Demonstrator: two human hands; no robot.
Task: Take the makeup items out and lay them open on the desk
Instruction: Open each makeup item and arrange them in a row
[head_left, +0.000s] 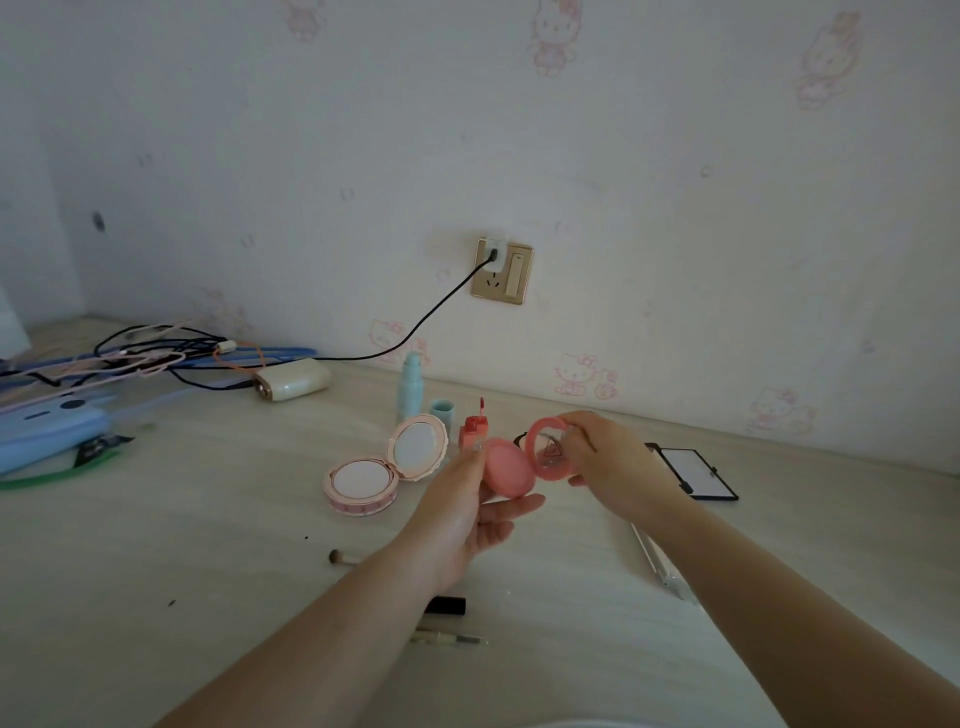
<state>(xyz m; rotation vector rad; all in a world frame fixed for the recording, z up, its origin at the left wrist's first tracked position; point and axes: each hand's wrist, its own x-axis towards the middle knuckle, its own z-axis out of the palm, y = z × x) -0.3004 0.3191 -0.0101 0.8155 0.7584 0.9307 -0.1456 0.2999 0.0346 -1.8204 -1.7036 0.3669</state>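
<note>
Dim, soft, even light; faint shadows, edges bowed by wide-angle lens

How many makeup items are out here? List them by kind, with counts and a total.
Round compacts: 2, the pink one open on the desk, the coral one held by the left hand and right hand
Black palette: 1
Red lip tint: 1
Mint bottle with cap off: 1
Brushes: 2
Black tube: 1
Total: 8
</note>
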